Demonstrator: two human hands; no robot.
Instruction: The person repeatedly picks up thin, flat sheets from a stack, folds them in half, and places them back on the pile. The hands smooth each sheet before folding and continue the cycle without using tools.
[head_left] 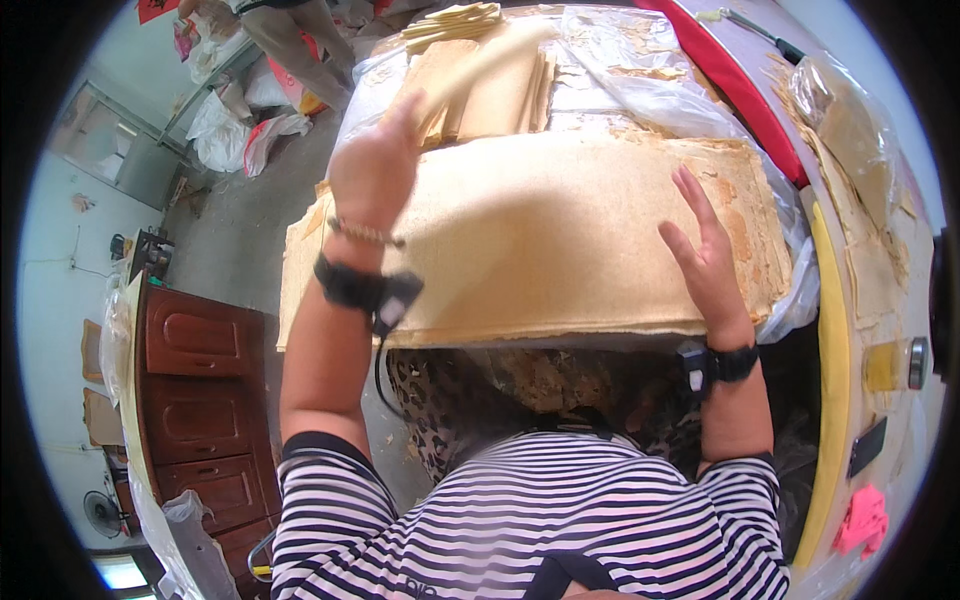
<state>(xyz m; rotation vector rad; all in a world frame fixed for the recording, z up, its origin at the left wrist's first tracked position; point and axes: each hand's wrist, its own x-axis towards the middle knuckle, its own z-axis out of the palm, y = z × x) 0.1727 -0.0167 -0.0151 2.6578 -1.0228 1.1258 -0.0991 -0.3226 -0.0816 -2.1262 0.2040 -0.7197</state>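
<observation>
Lying flat across the near end of a worktable [590,95], a broad tan sheet [470,265] with a flaking right end spreads before a person in a striped shirt [530,510]. Over its far left part, the left hand [375,175] is closed on one end of a long tan strip [490,62], blurred, slanting up and to the right. The right hand [708,260] is open over the sheet's right part, fingers parted; whether it touches cannot be told. Beyond lie narrower tan pieces [500,105] in piles, beside clear plastic [655,100]. A red band [740,85] runs along the right, with a lidded jar [890,365] and pink cloth [862,522] nearer. Brown cabinets [200,400] stand at left.
</observation>
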